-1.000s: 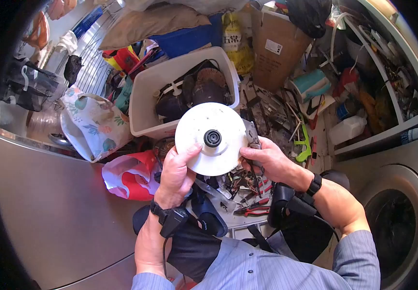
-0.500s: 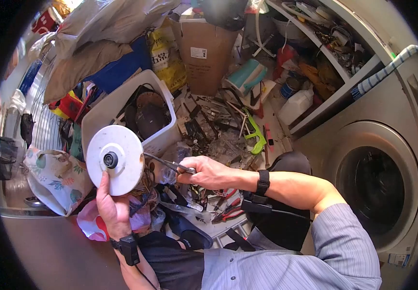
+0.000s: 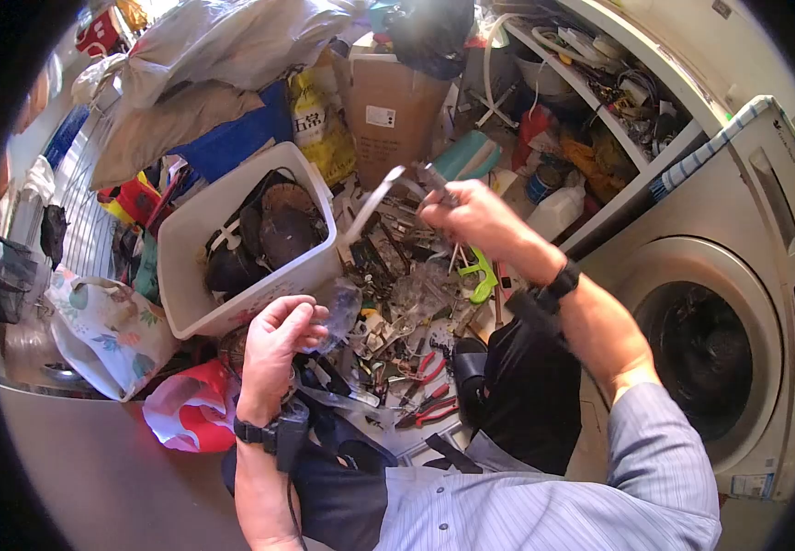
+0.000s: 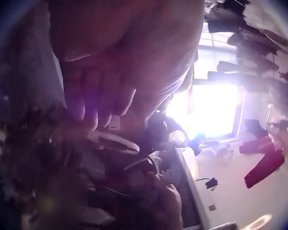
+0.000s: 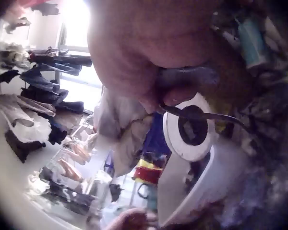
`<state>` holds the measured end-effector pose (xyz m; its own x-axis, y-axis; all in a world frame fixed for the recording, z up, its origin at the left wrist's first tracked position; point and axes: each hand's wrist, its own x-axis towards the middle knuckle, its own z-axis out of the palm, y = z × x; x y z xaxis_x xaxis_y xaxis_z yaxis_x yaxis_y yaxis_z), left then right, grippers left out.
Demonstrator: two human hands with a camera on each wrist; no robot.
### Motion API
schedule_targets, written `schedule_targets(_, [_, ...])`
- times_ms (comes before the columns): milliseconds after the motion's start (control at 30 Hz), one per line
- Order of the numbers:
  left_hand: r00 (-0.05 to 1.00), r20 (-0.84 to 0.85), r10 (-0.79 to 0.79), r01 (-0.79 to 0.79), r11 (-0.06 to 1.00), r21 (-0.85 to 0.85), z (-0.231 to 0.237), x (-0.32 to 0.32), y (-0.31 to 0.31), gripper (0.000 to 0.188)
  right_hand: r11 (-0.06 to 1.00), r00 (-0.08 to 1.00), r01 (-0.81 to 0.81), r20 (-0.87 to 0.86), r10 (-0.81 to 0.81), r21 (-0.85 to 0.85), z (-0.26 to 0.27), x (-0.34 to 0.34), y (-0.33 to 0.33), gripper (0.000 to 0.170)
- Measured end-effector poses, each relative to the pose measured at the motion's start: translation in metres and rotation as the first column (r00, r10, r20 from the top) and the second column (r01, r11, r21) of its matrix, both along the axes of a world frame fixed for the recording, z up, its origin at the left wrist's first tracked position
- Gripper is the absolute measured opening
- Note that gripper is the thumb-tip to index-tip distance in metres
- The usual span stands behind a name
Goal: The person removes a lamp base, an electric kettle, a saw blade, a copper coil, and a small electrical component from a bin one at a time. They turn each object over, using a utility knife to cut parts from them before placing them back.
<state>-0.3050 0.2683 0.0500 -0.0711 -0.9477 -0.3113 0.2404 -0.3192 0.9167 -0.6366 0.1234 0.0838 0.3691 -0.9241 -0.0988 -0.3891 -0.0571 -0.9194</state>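
In the head view, the left hand (image 3: 278,344) is in front of the white bin, its fingers loosely bent and nothing visible in them. Further right and higher, the right hand (image 3: 484,225) grips a grey piece (image 3: 434,182). A blurred white curved edge (image 3: 374,202) shows beside that piece. The right wrist view shows a white ring-shaped face (image 5: 174,136) with a dark centre, hanging below the right hand (image 5: 153,48), and a dark cord (image 5: 206,116) crossing it. Fingers of the left hand (image 4: 110,67) look bent in the left wrist view.
A white bin (image 3: 197,323) with dark items stands at the left, beside a floral bag (image 3: 112,326). Loose parts and red-handled pliers (image 3: 434,411) cover the floor. Behind are a cardboard box (image 3: 383,119) and shelves; a washing machine (image 3: 618,285) is at the right.
The left hand has let go of the white disc. The right hand has swung up and away from the left, with the grey piece in it. Earlier, the view turned to the right.
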Motion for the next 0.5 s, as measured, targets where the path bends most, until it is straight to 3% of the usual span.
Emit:
schedule_targets(67, [0.992,0.121,0.034,-0.027,0.998,-0.061,-0.001,-0.001,-0.004,0.024,0.997,0.992,0.076,-0.099,-0.078,-0.024,-0.009,-0.027,-0.033,0.015])
schedule_targets(167, [0.984,0.166,0.068,-0.058,0.996,-0.064,0.005,0.000,-0.007,0.024,0.984,0.960,0.156,-0.221,-0.172,-0.091,-0.003,-0.067,-0.076,0.014])
schedule_targets(267, [0.975,0.206,0.078,-0.065,0.995,-0.069,0.005,0.004,-0.009,0.024,0.958,0.939,0.255,-0.200,-0.278,-0.135,-0.020,-0.106,-0.132,0.017])
schedule_targets(367, [0.960,0.269,0.072,-0.067,0.997,-0.027,-0.002,0.005,-0.015,0.021,0.924,0.898,0.382,-0.224,-0.380,-0.036,-0.026,-0.122,-0.175,0.016])
schedule_targets(433, [0.932,0.353,0.081,-0.090,0.996,0.009,-0.002,0.003,-0.022,0.020,0.932,0.916,0.355,-0.175,-0.362,-0.074,-0.052,-0.134,-0.212,0.019])
schedule_targets(500, [0.883,0.467,0.043,-0.047,0.999,-0.004,-0.019,0.009,-0.030,0.020,0.881,0.806,0.381,-0.367,-0.464,-0.279,-0.078,-0.140,-0.245,0.021])
